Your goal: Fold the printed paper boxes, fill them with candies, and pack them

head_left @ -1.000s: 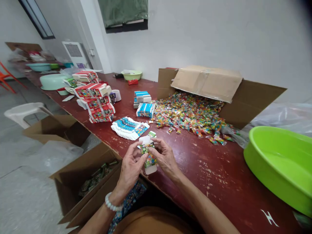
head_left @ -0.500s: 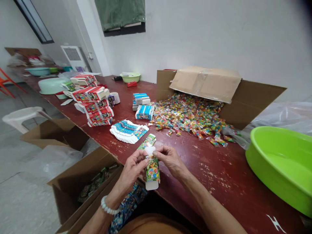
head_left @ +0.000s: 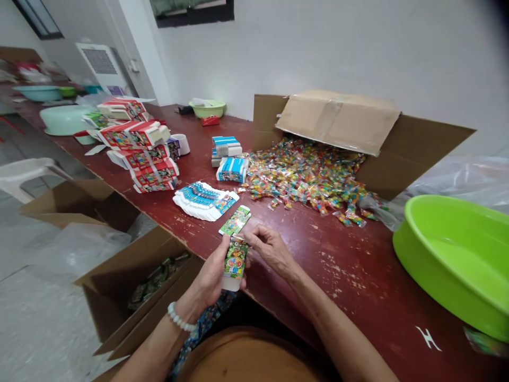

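My left hand (head_left: 210, 273) is wrapped round a small green printed cardboard box (head_left: 235, 260), held upright over the table's front edge. A white flap hangs from the box's lower end. Curled fingers of my right hand (head_left: 274, 253) touch the top end of the same box, where the upper flap is folded down. Just beyond it lies another green box (head_left: 235, 220), flat on the table. A fanned stack of blue-and-white flattened boxes (head_left: 204, 201) is close by, to the left of that one.
Wrapped colourful candies (head_left: 306, 180) spill from a tipped carton (head_left: 338, 119). Blue boxes (head_left: 231, 170) and stacked red boxes (head_left: 153, 172) stand farther back on the red table (head_left: 338, 276). A green basin (head_left: 449, 265) is at right; an open carton (head_left: 103, 297) sits low at left.
The top flap, upright and pinched by both hands before, is now folded down. My left hand has wrapped round the box, and the view has tilted down slightly.
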The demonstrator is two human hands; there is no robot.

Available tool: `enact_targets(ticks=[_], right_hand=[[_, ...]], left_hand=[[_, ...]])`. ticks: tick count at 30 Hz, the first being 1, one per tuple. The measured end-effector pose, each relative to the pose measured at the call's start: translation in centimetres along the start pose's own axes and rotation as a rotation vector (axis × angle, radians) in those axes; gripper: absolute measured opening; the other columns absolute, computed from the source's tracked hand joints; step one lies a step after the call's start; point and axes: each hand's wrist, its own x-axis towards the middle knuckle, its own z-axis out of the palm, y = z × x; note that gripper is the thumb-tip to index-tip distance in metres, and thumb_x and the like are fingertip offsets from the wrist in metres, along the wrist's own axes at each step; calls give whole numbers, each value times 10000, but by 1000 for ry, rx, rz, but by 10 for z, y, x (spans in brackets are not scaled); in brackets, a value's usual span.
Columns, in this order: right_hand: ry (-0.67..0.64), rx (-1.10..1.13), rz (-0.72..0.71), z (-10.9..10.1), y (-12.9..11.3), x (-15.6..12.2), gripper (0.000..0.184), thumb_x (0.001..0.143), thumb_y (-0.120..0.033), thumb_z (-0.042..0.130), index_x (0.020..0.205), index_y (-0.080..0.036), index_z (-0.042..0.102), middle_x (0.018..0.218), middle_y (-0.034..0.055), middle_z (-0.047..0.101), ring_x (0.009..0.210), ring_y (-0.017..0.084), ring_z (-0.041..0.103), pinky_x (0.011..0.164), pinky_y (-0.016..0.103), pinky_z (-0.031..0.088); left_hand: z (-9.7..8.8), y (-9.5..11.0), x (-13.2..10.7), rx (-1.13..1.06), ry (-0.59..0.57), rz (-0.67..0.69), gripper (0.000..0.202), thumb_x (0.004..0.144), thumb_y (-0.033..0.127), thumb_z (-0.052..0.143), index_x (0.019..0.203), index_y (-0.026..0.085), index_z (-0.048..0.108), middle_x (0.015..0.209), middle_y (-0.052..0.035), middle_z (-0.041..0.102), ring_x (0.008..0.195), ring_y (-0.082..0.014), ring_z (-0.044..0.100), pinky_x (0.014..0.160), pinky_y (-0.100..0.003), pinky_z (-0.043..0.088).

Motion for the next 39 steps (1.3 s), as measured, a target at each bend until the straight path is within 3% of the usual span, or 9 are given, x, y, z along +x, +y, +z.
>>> enact_targets(ticks=[5,12,18,26,33,39], right_hand=[[-63,-61,-7,-3,-7,9,200,773,-380,705,828,-191,669,739,-6,652,671,140,585,635,258,456],[-65,-37,39,-3,-12,13,181,753,-338,686,747,-158,686,660,-12,625,574,109,524,561,240,417],[-86,-192,-139,0,-7,-1,146,828,-309,638,791,-188,711,833,32,686,719,151,614,655,266,478],[-11,35,182,-3,-9,4,295,702,-434,754,703,-167,628,592,-32,593,489,79,461,456,206,359],[6,50,238,-1,-10,4,296,678,-438,756,696,-171,630,563,-44,573,435,62,411,406,199,313],[-83,-47,165,-8,-7,6,255,730,-412,713,719,-165,652,666,-3,648,556,101,523,524,223,404]], left_hand=[[-1,-2,7,103,35,88,623,852,745,458,859,146,627,641,-35,666,384,-138,581,373,-230,426],[-6,-2,7,196,-22,167,606,865,726,458,802,148,626,607,-30,644,389,-130,565,377,-224,428],[-6,-6,7,179,-57,174,563,884,682,482,954,147,643,614,-12,636,385,-128,556,353,-219,438],[-5,-7,9,177,-67,114,601,870,709,477,796,132,626,598,-28,646,348,-126,560,330,-209,428],[-12,-7,11,198,-72,101,600,841,717,519,789,128,623,577,-32,645,334,-126,543,319,-213,430],[-12,-5,11,206,-66,90,612,844,690,544,1052,122,638,578,-28,650,358,-143,555,321,-222,443]])
